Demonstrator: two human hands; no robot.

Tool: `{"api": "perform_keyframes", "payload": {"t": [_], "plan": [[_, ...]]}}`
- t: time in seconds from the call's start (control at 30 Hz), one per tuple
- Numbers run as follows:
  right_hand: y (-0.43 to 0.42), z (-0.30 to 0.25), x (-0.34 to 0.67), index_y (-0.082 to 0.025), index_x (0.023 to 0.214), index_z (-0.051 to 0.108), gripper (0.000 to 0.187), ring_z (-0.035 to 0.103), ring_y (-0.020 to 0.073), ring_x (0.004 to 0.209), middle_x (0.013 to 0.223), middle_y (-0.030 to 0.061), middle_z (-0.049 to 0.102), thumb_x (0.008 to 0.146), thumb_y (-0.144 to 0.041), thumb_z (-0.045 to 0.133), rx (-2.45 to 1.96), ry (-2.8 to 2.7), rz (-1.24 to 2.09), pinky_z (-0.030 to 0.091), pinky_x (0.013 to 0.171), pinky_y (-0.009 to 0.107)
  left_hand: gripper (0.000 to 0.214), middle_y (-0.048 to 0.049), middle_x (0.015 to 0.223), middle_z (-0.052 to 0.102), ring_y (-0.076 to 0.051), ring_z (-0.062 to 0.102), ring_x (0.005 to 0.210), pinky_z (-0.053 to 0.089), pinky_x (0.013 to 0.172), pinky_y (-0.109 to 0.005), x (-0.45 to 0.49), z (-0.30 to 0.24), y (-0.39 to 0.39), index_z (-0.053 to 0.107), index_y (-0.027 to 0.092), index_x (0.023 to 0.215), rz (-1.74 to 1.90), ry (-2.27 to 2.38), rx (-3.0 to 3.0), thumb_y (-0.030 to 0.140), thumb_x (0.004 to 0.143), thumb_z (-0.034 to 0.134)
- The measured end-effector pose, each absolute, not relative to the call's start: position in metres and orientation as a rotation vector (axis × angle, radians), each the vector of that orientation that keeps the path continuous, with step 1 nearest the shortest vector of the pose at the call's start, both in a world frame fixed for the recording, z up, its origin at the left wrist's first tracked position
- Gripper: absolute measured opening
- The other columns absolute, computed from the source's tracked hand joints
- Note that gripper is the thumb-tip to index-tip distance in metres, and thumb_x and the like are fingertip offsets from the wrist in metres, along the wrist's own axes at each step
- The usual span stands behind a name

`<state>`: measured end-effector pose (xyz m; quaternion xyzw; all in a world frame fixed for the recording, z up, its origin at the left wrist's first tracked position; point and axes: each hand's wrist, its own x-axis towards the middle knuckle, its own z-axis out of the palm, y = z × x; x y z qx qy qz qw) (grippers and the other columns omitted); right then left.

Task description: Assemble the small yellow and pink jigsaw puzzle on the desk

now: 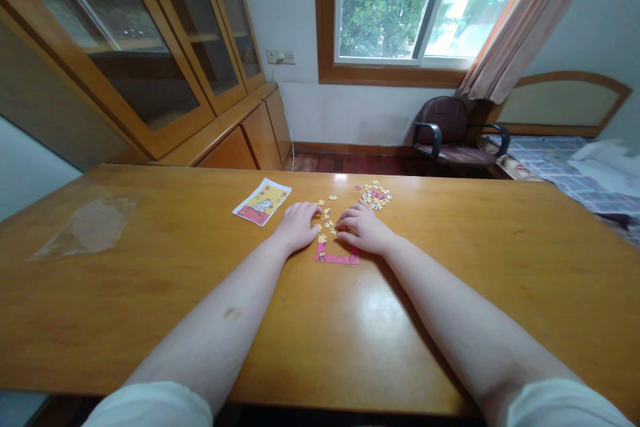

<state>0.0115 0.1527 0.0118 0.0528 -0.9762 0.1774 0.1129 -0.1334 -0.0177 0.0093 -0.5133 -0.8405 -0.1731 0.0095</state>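
Observation:
A partly joined jigsaw puzzle (338, 259) lies on the table, its pink pieces forming a bottom edge with short sides rising from it. Just above it, several loose yellow puzzle pieces (327, 221) are scattered between my hands. My left hand (299, 225) rests at their left, fingers curved and thumb apart, with nothing visible in it. On the right, my right hand (366, 227) lies over the table with its fingers spread, the fingertips close to the loose pieces. What lies under its palm is hidden. A pile of pieces (377, 196), yellow and pink, sits beyond my right hand.
A picture card (263, 201) with a yellow and pink print lies left of my left hand. Farther left is a clear plastic bag (90, 225). The wooden table (200, 360) extends to both sides. Behind it stand a glass-door cabinet (210, 113) and an armchair (447, 130).

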Motion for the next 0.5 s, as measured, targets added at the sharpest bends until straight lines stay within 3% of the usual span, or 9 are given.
{"api": "perform_keyframes", "payload": {"t": [0.3,0.5], "plan": [[0.1519,0.0024,0.0089,-0.028,0.117,0.065,0.033,0.043,0.0296,0.122,0.124,0.0076,0.061,0.089,-0.043,0.058,0.081,-2.876,0.425,0.015,0.111,0.060,0.030,-0.0042,0.105,0.067,-0.024,0.056,0.102,0.042,0.096,-0.039,-0.1356,0.0116,-0.0163,0.068,0.024,0.100,-0.554,-2.667,-1.571,0.017,0.080,0.047],[0.1516,0.0027,0.0097,-0.028,0.107,0.070,0.023,0.042,0.0299,0.123,0.122,0.0048,0.062,0.089,-0.033,0.057,0.059,-2.865,0.415,0.011,0.112,0.062,0.041,-0.0025,0.106,0.068,-0.022,0.056,0.104,0.041,0.099,-0.040,-0.1350,0.0121,-0.0172,0.072,0.030,0.105,-0.557,-2.578,-1.745,0.013,0.080,0.045]]}}
